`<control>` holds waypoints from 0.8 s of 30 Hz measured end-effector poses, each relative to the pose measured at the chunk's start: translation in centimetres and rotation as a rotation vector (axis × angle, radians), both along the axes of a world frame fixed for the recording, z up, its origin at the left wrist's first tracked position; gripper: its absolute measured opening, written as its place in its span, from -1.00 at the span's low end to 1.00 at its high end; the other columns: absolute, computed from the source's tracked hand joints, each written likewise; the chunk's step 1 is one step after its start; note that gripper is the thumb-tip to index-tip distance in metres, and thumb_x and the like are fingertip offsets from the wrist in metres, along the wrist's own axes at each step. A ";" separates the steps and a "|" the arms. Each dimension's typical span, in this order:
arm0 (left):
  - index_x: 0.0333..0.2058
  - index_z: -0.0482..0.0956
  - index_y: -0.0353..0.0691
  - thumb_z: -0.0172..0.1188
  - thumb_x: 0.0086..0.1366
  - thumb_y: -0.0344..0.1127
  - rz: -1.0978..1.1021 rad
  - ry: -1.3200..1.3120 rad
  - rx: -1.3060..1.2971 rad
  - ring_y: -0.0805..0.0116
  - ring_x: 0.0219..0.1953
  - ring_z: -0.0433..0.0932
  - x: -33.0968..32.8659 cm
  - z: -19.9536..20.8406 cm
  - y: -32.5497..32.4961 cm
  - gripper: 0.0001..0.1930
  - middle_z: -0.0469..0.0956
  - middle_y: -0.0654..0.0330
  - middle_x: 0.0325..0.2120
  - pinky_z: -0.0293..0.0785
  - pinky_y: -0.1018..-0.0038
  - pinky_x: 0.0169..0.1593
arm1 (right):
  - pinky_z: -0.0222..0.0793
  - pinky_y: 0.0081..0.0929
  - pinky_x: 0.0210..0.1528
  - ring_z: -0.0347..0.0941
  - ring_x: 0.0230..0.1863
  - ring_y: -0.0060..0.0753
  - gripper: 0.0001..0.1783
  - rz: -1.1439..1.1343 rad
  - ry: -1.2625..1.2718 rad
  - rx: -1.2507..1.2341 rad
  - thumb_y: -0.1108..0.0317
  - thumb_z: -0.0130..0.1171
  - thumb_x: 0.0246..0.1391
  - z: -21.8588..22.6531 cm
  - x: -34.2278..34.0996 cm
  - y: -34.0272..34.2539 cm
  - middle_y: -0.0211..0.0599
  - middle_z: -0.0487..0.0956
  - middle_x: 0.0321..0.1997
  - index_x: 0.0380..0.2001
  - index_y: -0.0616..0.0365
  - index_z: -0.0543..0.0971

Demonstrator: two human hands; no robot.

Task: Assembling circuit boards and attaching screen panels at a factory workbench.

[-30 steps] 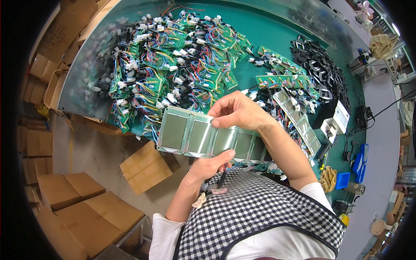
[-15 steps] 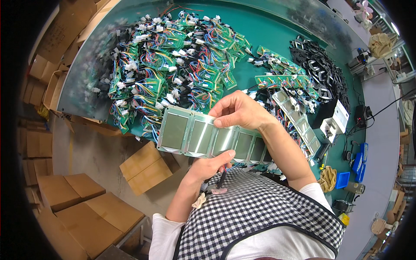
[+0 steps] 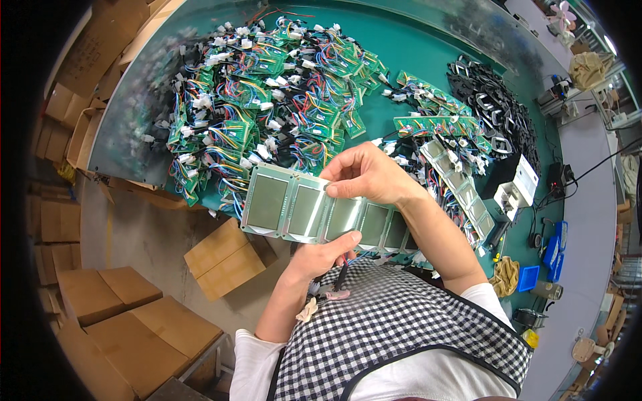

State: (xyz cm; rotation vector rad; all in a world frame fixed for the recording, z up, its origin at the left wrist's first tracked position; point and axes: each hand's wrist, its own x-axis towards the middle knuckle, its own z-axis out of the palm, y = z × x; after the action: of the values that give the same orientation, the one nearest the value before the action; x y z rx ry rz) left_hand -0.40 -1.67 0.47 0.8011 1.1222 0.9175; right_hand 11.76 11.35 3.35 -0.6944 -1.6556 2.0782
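Observation:
Between my two hands is a long panel of circuit boards (image 3: 269,202) with a row of grey display screens facing up. My left hand (image 3: 319,257) grips its lower edge, the thumb lying on the front and the fingers hidden beneath. At the upper edge, my right hand (image 3: 366,175) pinches the panel with its thumb on a screen near the left end. Wires hang below the panel by my left fingers. To the right, a similar display panel (image 3: 461,187) rests on a pile of wired boards, beside a long green circuit board strip (image 3: 435,125).
Green wired circuit boards (image 3: 247,93) are heaped across the green table (image 3: 414,40). Black plastic frames (image 3: 501,113) lie at the far right, near a white device (image 3: 518,187). Blue trays (image 3: 528,277) sit farther right. Cardboard boxes (image 3: 147,327) stand on the left floor.
The panel has shifted very slightly left in my hands. Both hands keep nearly the same grip, and the rest looks unchanged.

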 end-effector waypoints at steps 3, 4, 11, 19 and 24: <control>-0.51 0.47 -0.25 0.13 0.09 -0.27 0.014 0.026 -0.019 0.64 -0.72 0.32 0.0 0.3 0.2 -0.84 0.42 0.32 -0.72 0.23 0.72 -0.68 | 0.28 -0.72 -0.37 0.37 -0.48 -0.70 -0.78 -0.011 0.017 0.031 0.46 0.25 -0.25 -0.3 -0.2 -0.2 -0.43 0.51 -0.51 -0.42 0.28 0.53; -0.51 0.47 -0.25 0.13 0.09 -0.27 0.012 0.026 -0.019 0.64 -0.72 0.32 0.0 0.4 0.3 -0.84 0.42 0.32 -0.72 0.23 0.72 -0.68 | 0.28 -0.72 -0.37 0.37 -0.48 -0.70 -0.77 -0.017 0.028 0.037 0.45 0.24 -0.25 -0.4 -0.3 -0.3 -0.44 0.51 -0.50 -0.42 0.28 0.52; -0.53 0.48 -0.25 0.13 0.09 -0.26 -0.014 0.061 -0.074 0.63 -0.72 0.31 0.1 0.6 0.3 -0.82 0.42 0.32 -0.71 0.23 0.71 -0.67 | 0.19 -0.73 -0.49 0.26 -0.58 -0.73 -0.79 -0.064 0.027 0.033 0.39 0.24 -0.34 0.0 -1.2 -0.8 -0.51 0.42 -0.63 -0.60 0.26 0.45; -0.47 0.42 -0.25 0.12 0.05 -0.35 0.056 0.078 0.015 0.61 -0.71 0.33 0.6 -0.4 1.0 -0.88 0.40 0.30 -0.71 0.23 0.66 -0.66 | 0.18 -0.48 -0.38 0.27 -0.43 -0.35 -0.59 -0.461 -0.175 0.892 0.20 0.39 -0.53 0.1 -2.3 -2.7 -0.31 0.33 -0.53 -0.65 0.20 0.41; -0.38 0.40 -0.33 0.11 0.02 -0.36 0.213 0.431 0.317 0.54 -0.66 0.36 0.2 -1.5 1.1 -0.80 0.38 0.27 -0.68 0.27 0.59 -0.62 | 0.18 -0.42 -0.30 0.26 -0.32 -0.32 -0.79 -0.447 -0.161 0.943 0.32 0.29 -0.36 1.0 -2.4 -4.6 -0.28 0.34 -0.44 -0.63 0.12 0.47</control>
State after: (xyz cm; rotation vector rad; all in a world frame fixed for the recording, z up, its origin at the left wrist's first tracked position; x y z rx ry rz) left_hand -0.20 -0.55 -0.99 1.1941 1.4781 1.1519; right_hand 9.37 6.71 4.39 -0.7832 -2.0462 0.7969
